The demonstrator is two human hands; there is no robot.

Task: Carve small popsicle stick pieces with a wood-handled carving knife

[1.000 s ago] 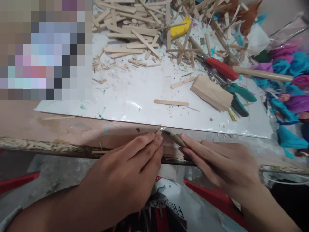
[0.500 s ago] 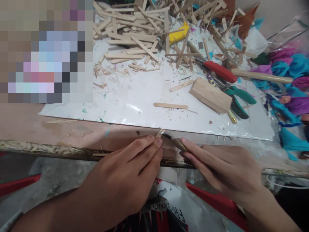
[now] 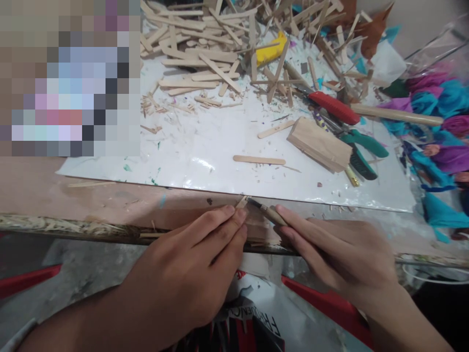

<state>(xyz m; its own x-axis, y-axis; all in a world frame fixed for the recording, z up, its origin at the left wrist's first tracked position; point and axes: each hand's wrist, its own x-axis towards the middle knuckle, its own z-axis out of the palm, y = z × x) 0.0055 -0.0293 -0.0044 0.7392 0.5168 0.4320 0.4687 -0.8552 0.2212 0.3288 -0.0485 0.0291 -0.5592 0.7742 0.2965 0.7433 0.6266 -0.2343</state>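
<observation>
My left hand (image 3: pixel 194 259) is closed near the table's front edge, its fingertips pressing a small wooden craft stick (image 3: pixel 241 201) down. Only the stick's tip shows past the fingers; the rest is hidden beneath them. My right hand (image 3: pixel 340 249) grips the wooden handle of a carving knife (image 3: pixel 270 213) between thumb and fingers. The knife's metal blade (image 3: pixel 253 202) points left and touches or nearly touches the stick's exposed end. A loose craft stick (image 3: pixel 259 160) lies on the white sheet beyond my hands.
A heap of craft sticks (image 3: pixel 205 34) covers the back of the white sheet (image 3: pixel 198 146). To the right lie a wooden block (image 3: pixel 318 144), green-handled pliers (image 3: pixel 366 146), a red-handled tool (image 3: pixel 335 107) and a wooden rod (image 3: pixel 399 115). Colourful crepe paper (image 3: pixel 447 161) fills the right side.
The knife and my right hand have shifted very slightly, the blade drawing back a little to the right at the stick's tip. My left hand stays put.
</observation>
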